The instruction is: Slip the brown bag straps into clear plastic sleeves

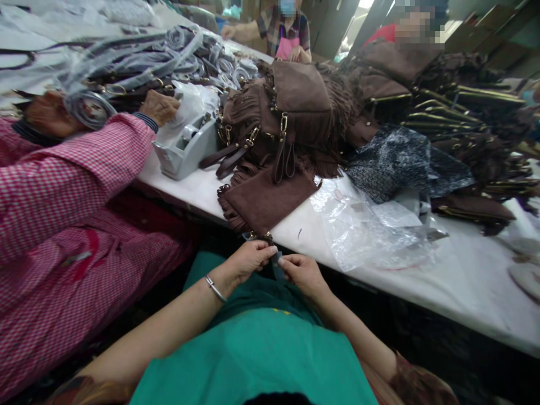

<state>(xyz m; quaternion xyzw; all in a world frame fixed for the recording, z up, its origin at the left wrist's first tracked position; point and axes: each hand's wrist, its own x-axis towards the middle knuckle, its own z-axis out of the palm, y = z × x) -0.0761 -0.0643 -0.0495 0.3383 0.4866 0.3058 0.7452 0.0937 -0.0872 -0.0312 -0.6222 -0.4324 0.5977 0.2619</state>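
Note:
A brown fringed pouch (pixel 272 194) lies flat at the table's near edge, its gold hardware and a dark strap end (pixel 266 238) hanging toward me. My left hand (pixel 251 257) is closed, thumb and fingers pinching that strap end just below the pouch. Close beside it, my right hand (pixel 304 274) pinches a small translucent bluish plastic strip (pixel 279 268), which dangles over my green apron (pixel 253 354). Fingers hide most of the spot where strap and strip meet. Behind the pouch, more brown fringed bags (pixel 301 87) with wrist loops are piled up.
To my left, a co-worker's checked sleeve (pixel 84 169) reaches over plastic-wrapped straps (pixel 181 56) beside a grey bin (pixel 185 149). Clear plastic bags (pixel 358 225) and a black-and-white cloth (pixel 390 160) lie right. Other people (pixel 289 39) work across the white table (pixel 464 281).

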